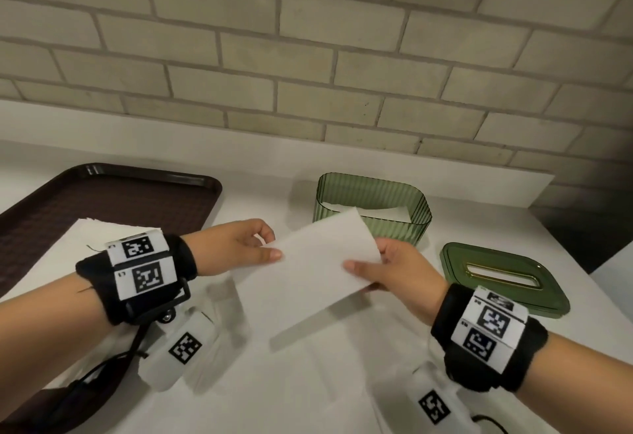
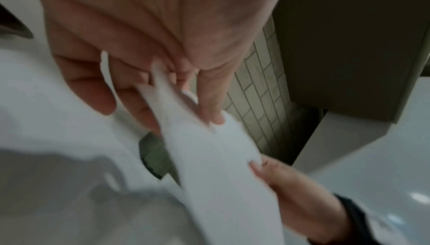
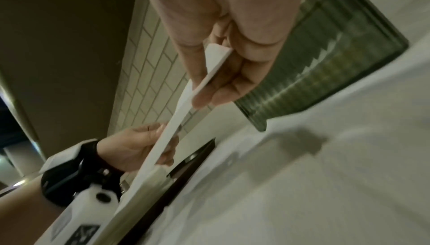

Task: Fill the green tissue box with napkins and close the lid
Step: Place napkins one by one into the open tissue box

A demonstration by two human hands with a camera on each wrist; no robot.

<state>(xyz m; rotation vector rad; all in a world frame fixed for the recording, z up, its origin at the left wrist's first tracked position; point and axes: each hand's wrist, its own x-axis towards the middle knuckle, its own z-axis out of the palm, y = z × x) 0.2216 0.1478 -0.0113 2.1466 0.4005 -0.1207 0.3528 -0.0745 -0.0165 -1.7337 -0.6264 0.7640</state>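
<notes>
A white folded napkin [image 1: 318, 262] hangs in the air between my two hands, in front of the green ribbed tissue box [image 1: 376, 193]. My left hand [image 1: 263, 248] pinches its left end between thumb and fingers. My right hand [image 1: 370, 267] pinches its right end, thumb on top. The box stands open with white napkins lying inside it. Its green lid [image 1: 503, 279], with a gold-rimmed slot, lies flat on the counter to the box's right. The left wrist view shows the napkin [image 2: 209, 147] pinched by the fingers; the right wrist view shows the napkin [image 3: 186, 101] edge-on and the box [image 3: 325, 65].
A dark brown tray [image 1: 102, 200] sits at the left with a stack of white napkins [image 1: 92, 231] partly under my left wrist. The white counter [image 1: 308, 382] ends at a brick wall [image 1: 308, 56] behind. The counter's right edge drops off beyond the lid.
</notes>
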